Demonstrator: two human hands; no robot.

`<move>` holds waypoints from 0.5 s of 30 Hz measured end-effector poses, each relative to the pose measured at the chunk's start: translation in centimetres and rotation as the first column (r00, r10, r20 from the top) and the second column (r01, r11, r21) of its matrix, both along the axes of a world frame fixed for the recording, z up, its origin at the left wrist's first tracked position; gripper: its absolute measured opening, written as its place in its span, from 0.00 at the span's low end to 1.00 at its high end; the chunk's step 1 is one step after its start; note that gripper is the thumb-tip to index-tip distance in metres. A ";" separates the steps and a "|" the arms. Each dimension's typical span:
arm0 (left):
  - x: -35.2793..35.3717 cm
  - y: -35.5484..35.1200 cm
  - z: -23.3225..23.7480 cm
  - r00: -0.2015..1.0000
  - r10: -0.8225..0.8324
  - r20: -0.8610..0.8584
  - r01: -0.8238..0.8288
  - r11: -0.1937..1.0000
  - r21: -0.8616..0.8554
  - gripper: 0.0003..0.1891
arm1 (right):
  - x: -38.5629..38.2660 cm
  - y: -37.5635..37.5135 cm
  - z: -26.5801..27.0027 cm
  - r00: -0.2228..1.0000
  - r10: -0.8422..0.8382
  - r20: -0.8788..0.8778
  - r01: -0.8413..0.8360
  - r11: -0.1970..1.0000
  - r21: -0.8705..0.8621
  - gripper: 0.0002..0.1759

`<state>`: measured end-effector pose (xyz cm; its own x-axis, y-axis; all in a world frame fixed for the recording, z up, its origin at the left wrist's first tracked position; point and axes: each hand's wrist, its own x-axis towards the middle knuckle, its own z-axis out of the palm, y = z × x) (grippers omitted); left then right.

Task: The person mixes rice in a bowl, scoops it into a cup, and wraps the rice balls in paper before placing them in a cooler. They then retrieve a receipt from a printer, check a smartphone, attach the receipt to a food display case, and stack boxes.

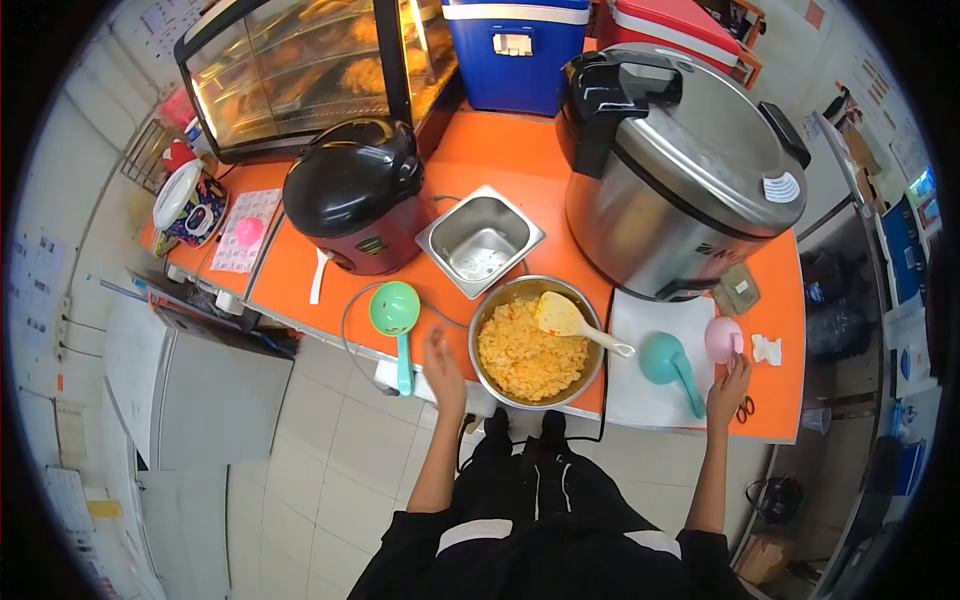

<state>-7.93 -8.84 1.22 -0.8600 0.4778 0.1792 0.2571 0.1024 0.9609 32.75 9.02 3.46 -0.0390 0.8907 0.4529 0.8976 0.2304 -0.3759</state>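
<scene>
We count two hands, a left hand [442, 368] and a right hand [732, 380]; three scoops, a green scoop [395, 308], teal scoop [660, 357] and pink scoop [721, 338]; one spatula [563, 317]; one round bowl [512, 291]; one square pan [480, 258]; two cookers, a small cooker [352, 190] and large cooker [660, 220]; two cool boxes, a blue box [515, 70] and red box [675, 32]; one display cabinet [394, 65]; and one pair of scissors [745, 409].

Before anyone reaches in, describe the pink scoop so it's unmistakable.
Find the big steel cooker on the orange table; a white sheet lies in front of it. By that sheet's right edge, the right hand holds the pink scoop, set apart by colour from the teal scoop beside it.
</scene>
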 end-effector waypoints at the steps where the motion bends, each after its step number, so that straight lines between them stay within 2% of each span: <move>1: -0.7 -0.8 0.6 0.991 0.084 -0.102 -0.088 0.995 -0.036 0.19 | 0.1 -0.5 -0.2 1.000 0.020 -0.016 -0.020 1.000 -0.006 0.24; 2: -1.7 -1.4 0.9 0.942 0.189 -0.279 -0.229 0.966 -0.119 0.22 | 0.0 -1.0 -0.4 0.998 0.035 -0.047 -0.036 0.999 -0.013 0.23; 3: -3.0 -2.2 0.3 0.943 0.190 -0.275 -0.229 0.966 -0.117 0.22 | -0.6 -1.4 0.0 0.998 0.035 -0.042 -0.036 0.999 -0.010 0.23; 4: -4.5 -3.0 -1.1 0.896 0.161 -0.413 -0.312 0.890 -0.332 0.21 | -1.4 -2.0 0.6 0.996 0.048 -0.071 -0.048 0.999 -0.001 0.22; 5: -5.5 -3.7 -2.0 0.842 0.088 -0.532 -0.404 0.757 -0.513 0.21 | -2.1 -3.0 1.3 0.994 0.057 -0.097 -0.057 0.998 0.005 0.21; 6: -5.8 -4.1 -1.6 0.847 0.080 -0.526 -0.393 0.759 -0.518 0.21 | -3.1 -3.6 2.0 0.990 0.063 -0.124 -0.059 0.998 0.034 0.19; 8: -6.5 -4.0 -0.2 0.953 -0.221 -0.206 -0.064 0.517 -0.854 0.18 | -4.5 -4.7 3.0 0.985 0.108 -0.136 -0.096 0.991 0.091 0.19; 9: -7.0 -3.8 -0.8 0.952 -0.231 -0.203 -0.055 0.520 -0.852 0.18 | -5.4 -5.4 3.6 0.976 0.162 -0.149 -0.140 0.979 0.147 0.19; 11: -7.3 -4.1 -2.9 0.967 -0.181 -0.178 -0.021 0.641 -0.768 0.14 | -7.6 -7.2 4.4 0.958 0.252 -0.137 -0.230 0.960 0.160 0.17; 12: -6.7 -4.4 -1.9 0.966 -0.187 -0.177 -0.016 0.642 -0.766 0.14 | -8.5 -7.9 3.9 0.936 0.325 -0.133 -0.304 0.940 0.155 0.16; 13: -5.8 -5.0 0.6 0.974 -0.184 -0.133 0.033 0.693 -0.720 0.13 | -9.9 -8.8 3.7 0.853 0.485 -0.194 -0.448 0.870 0.208 0.15; 14: -4.7 -5.7 3.1 0.979 -0.185 -0.085 0.081 0.739 -0.669 0.13 | -12.2 -9.9 4.7 0.775 0.559 -0.293 -0.539 0.828 0.155 0.14; 15: -3.6 -6.6 5.4 0.967 -0.247 -0.067 0.143 0.741 -0.656 0.13 | -14.6 -11.3 6.0 0.674 0.517 -0.528 -0.613 0.790 -0.008 0.14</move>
<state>-11.54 -15.40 6.64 -0.7250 0.6780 -0.1210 0.4668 0.6130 0.6375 18.15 -2.24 9.42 -0.3846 0.8328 0.3981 0.3082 0.5224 -0.7950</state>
